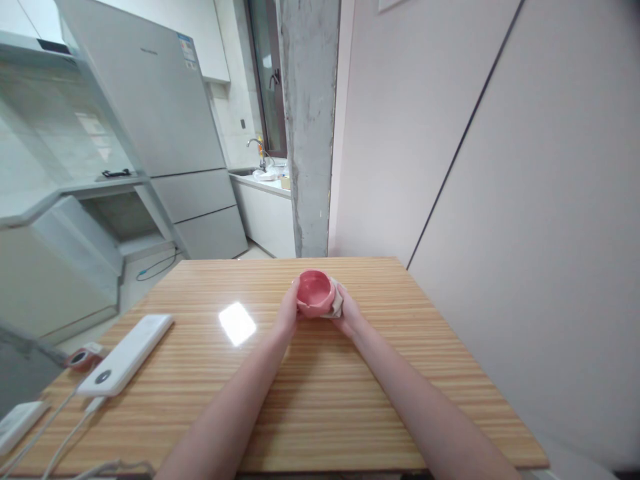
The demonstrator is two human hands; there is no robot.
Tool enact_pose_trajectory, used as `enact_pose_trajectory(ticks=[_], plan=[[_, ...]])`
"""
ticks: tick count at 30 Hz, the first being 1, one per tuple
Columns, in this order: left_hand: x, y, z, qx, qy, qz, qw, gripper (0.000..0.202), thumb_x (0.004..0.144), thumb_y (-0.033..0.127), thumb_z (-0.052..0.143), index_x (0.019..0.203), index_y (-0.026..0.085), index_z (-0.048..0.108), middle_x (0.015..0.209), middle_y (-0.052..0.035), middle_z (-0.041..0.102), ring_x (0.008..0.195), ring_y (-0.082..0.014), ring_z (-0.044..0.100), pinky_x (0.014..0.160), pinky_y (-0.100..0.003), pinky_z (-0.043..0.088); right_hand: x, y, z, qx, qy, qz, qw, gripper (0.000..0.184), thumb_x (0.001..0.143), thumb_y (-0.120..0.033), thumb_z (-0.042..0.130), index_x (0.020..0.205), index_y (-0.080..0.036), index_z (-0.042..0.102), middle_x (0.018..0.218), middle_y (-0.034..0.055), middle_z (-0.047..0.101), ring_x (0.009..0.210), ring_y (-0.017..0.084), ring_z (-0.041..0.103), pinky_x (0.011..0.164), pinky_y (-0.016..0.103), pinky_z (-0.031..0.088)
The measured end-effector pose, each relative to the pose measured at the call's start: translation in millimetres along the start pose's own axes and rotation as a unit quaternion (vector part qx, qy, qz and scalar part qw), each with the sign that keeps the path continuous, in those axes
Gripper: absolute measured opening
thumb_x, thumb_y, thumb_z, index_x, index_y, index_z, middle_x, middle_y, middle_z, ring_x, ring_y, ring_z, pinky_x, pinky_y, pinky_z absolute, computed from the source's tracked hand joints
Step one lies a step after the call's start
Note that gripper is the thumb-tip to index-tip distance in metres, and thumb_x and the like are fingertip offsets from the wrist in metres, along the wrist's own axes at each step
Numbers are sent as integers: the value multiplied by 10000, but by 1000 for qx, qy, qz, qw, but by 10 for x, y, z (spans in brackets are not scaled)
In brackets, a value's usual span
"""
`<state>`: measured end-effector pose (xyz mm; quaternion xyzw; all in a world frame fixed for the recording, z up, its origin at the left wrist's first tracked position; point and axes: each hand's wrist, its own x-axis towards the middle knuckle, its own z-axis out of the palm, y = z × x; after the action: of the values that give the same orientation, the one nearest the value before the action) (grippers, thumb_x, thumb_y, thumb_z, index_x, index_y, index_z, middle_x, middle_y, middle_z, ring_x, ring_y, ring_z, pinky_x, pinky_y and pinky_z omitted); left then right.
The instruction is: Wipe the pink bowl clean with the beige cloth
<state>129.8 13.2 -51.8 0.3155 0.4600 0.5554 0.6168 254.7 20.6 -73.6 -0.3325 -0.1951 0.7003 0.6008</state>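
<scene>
A small pink cup [315, 292] is held over the middle of the wooden table [350, 400], its open mouth tilted toward me. My left hand [289, 311] is closed on the cup's left side. My right hand [346, 310] presses a pale cloth [337, 301] against the cup's right side, fingers wrapped round it. Both forearms reach forward from the near edge.
A long white device [127, 353] with cables lies at the table's left, next to a small red and white gadget [83, 358]. A white block [17, 421] sits at the near left corner. A wall runs along the right; a fridge [165, 120] and a concrete pillar [310, 127] stand beyond.
</scene>
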Motion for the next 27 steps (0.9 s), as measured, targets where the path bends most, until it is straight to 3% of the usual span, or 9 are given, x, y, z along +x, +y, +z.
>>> enact_pose_trajectory(ticks=[3, 7, 10, 14, 16, 19, 23, 25, 27], plan=[[21, 38, -12, -39, 49, 61, 996, 520, 753, 565, 580, 1107, 185, 604, 1020, -63, 664, 867, -174, 616, 628, -227, 452, -43, 32, 85, 10, -3, 59, 998, 250, 896, -297, 423, 981, -192, 634, 868, 27, 732, 780, 167, 694, 708, 287, 569], [-7, 84, -6, 7, 0, 38, 999, 591, 652, 399, 744, 1181, 209, 559, 1059, -69, 655, 811, -152, 625, 580, -199, 439, -39, -11, 89, 15, 41, -15, 999, 227, 882, -312, 443, 946, -201, 630, 868, 15, 729, 840, 153, 688, 733, 258, 563], [-25, 46, 14, 1, -49, -3, 999, 514, 704, 442, 691, 1152, 207, 600, 1080, -82, 660, 885, -190, 631, 623, -229, 473, -26, -46, 58, 2, 75, -61, 995, 219, 870, -357, 472, 893, -200, 623, 817, 20, 726, 800, 147, 685, 700, 241, 557], [27, 11, 0, -80, 2, 55, 995, 421, 794, 450, 576, 1092, 159, 634, 1104, -88, 652, 1003, -216, 603, 718, -263, 501, -15, -10, 26, -133, 28, -38, 990, 304, 875, -447, 456, 924, -200, 625, 832, 46, 721, 833, 174, 680, 697, 265, 545], [69, 44, -34, -133, 41, 91, 986, 407, 816, 427, 550, 1128, 173, 607, 1120, -75, 642, 1012, -201, 596, 704, -250, 503, -6, 16, -13, -277, 6, -34, 960, 328, 864, -477, 474, 889, -193, 636, 792, 56, 712, 837, 197, 675, 705, 283, 536], [115, 114, -87, -159, 72, 127, 976, 380, 831, 405, 536, 1155, 213, 584, 1127, -48, 636, 1003, -177, 592, 669, -223, 500, -8, 22, -93, -488, -1, -96, 867, 324, 838, -479, 520, 868, -179, 638, 836, 77, 703, 867, 226, 655, 779, 339, 515], [128, 104, -85, -144, 57, 124, 980, 393, 835, 427, 536, 1137, 183, 599, 1098, -63, 652, 993, -180, 602, 736, -247, 509, -99, -28, -110, -521, 5, -326, 789, 579, 771, -466, 615, 1254, -187, 461, 1299, 146, 520, 1156, 254, 529, 925, 403, 459], [129, 52, -57, -126, 15, 110, 986, 414, 831, 440, 543, 1123, 154, 608, 1093, -83, 659, 998, -192, 608, 799, -277, 505, -169, -58, -69, -535, -67, -380, 752, 750, 708, -440, 695, 1344, -216, 364, 1452, 146, 341, 1320, 263, 368, 1024, 432, 386], [139, -1, -34, -104, -38, 86, 990, 447, 826, 474, 542, 1113, 138, 616, 1091, -102, 663, 996, -206, 614, 840, -304, 497, -223, -80, -26, -572, -121, -395, 709, 683, 667, -374, 742, 1268, -231, 452, 1495, 121, 262, 1390, 261, 240, 1102, 442, 287]])
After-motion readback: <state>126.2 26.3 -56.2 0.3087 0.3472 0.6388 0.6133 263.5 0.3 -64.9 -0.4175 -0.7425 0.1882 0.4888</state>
